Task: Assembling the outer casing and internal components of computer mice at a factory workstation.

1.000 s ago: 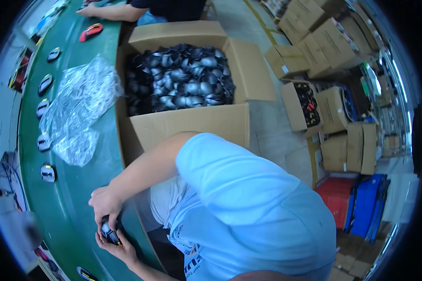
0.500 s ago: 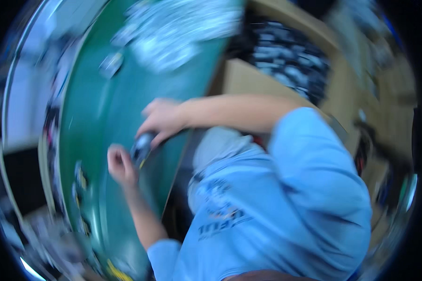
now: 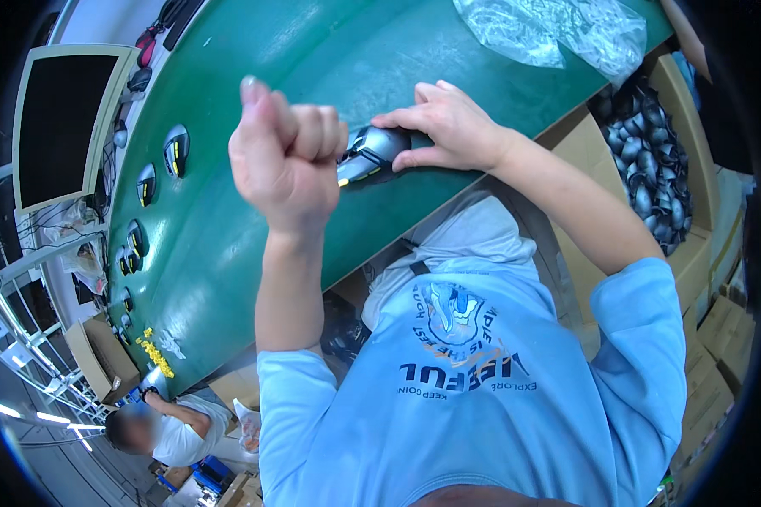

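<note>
A grey and black computer mouse (image 3: pixel 375 150) with yellow trim lies on the green work surface (image 3: pixel 423 72). My right hand (image 3: pixel 450 131) grips its far-right end, thumb on the near side and fingers on the far side. My left hand (image 3: pixel 283 156) is raised as a fist just left of the mouse, thumb sticking up and fingers curled in. Nothing shows in that fist, which covers the mouse's left end. Farther left, similar mice or mouse shells, such as one dark shell (image 3: pixel 176 150), lie spaced along the surface.
Clear plastic bags (image 3: pixel 558 29) lie at the far right. A cardboard box (image 3: pixel 700 190) of dark curved shells stands to my right. Small yellow parts (image 3: pixel 155 353) lie at the lower left, near another person (image 3: pixel 182 427). A monitor (image 3: pixel 68 127) stands beyond the left edge.
My view has swung round and sharpened. My left hand has gone from low beside the mouse to a raised fist. The right hand stays on the mouse.
</note>
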The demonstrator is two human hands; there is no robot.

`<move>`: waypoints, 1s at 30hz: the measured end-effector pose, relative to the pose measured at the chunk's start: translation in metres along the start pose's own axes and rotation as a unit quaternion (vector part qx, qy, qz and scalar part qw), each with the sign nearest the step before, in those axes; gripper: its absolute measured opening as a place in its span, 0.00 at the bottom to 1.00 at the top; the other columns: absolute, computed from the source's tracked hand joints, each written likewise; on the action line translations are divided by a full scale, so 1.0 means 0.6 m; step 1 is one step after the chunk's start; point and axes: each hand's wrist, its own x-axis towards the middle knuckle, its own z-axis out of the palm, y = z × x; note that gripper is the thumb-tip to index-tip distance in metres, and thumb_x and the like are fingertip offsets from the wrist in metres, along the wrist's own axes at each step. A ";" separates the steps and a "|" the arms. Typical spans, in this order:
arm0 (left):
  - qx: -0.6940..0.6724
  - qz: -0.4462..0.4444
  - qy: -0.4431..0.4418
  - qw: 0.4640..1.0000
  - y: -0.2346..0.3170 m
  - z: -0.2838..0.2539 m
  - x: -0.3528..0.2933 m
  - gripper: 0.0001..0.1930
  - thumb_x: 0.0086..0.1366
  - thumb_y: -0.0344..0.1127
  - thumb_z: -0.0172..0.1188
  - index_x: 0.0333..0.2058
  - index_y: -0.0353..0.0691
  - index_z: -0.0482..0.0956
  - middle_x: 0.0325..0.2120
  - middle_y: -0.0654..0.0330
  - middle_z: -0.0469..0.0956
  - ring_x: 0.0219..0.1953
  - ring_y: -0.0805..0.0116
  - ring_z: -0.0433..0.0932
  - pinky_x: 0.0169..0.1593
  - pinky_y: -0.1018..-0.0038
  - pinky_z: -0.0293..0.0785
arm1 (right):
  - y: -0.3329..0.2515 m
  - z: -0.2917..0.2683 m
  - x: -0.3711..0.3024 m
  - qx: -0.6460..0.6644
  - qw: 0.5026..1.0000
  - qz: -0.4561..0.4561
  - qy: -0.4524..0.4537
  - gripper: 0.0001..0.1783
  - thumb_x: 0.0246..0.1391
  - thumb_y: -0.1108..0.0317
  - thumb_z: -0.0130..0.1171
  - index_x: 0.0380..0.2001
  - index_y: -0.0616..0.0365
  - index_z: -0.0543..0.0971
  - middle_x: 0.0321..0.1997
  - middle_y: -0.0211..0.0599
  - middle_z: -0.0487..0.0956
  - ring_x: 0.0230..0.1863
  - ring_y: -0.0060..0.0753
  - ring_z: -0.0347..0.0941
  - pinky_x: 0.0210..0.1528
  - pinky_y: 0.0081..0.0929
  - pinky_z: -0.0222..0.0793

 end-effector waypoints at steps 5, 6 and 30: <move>0.632 0.161 -0.100 0.751 -0.052 -0.055 -0.038 0.15 0.66 0.43 0.72 0.39 0.39 0.79 0.34 0.54 0.77 0.34 0.56 0.74 0.38 0.64 0.71 | -0.001 -0.008 -0.005 0.013 0.999 0.024 -0.024 0.36 0.50 0.40 0.75 0.61 0.39 0.85 0.45 0.29 0.89 0.44 0.41 0.75 0.50 0.40 0.70; 0.751 0.201 -0.160 0.609 -0.057 -0.054 -0.037 0.20 0.59 0.41 0.78 0.46 0.38 0.83 0.43 0.50 0.82 0.42 0.50 0.80 0.44 0.60 0.77 | 0.001 -0.009 -0.008 0.028 0.999 0.023 -0.016 0.35 0.51 0.41 0.75 0.61 0.41 0.85 0.46 0.28 0.89 0.43 0.41 0.75 0.51 0.39 0.70; 0.826 0.023 0.124 0.550 -0.248 -0.150 0.371 0.51 0.61 0.75 0.63 0.66 0.34 0.72 0.54 0.36 0.83 0.59 0.35 0.80 0.61 0.47 0.77 | -0.005 0.008 -0.015 0.083 0.991 -0.054 0.090 0.20 0.59 0.49 0.73 0.48 0.47 0.87 0.53 0.22 0.88 0.42 0.32 0.76 0.45 0.34 0.69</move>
